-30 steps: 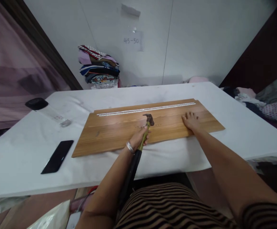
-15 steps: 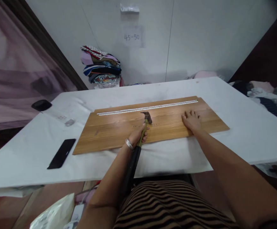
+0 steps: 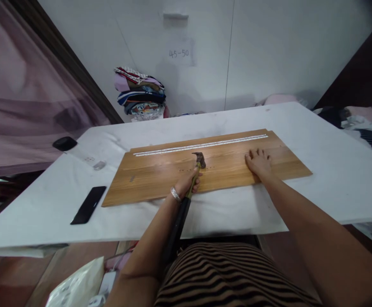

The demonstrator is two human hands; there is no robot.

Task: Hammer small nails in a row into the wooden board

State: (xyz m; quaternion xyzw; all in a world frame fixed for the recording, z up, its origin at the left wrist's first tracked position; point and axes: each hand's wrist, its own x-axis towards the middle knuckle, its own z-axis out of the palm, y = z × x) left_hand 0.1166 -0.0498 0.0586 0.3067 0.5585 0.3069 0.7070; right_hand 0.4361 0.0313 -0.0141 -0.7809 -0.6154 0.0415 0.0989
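A claw hammer [image 3: 200, 160] with a yellow-green shaft and long black grip is wrapped in the fingers of my left hand [image 3: 186, 182], which wears a silver bracelet. Its dark head is over the middle of a wooden board [image 3: 154, 175]; whether it touches the wood I cannot tell. Small dark dots, perhaps nails or holes, run in a row on either side of the head. Two thin white strips [image 3: 201, 145] lie along the board's far side. My right hand [image 3: 259, 163] rests on the right part of the board, fingers spread.
The board lies on a white-covered table [image 3: 231, 213]. To its left are a black phone [image 3: 89, 205], a small clear packet [image 3: 99, 165] and a dark rounded object [image 3: 64, 143]. Folded clothes [image 3: 143, 94] are stacked against the wall behind. A pale bag [image 3: 77, 283] stands below the table.
The whole view has shifted slightly, so most things appear a little further right. Hammer and both hands keep nearly the same places on the board.
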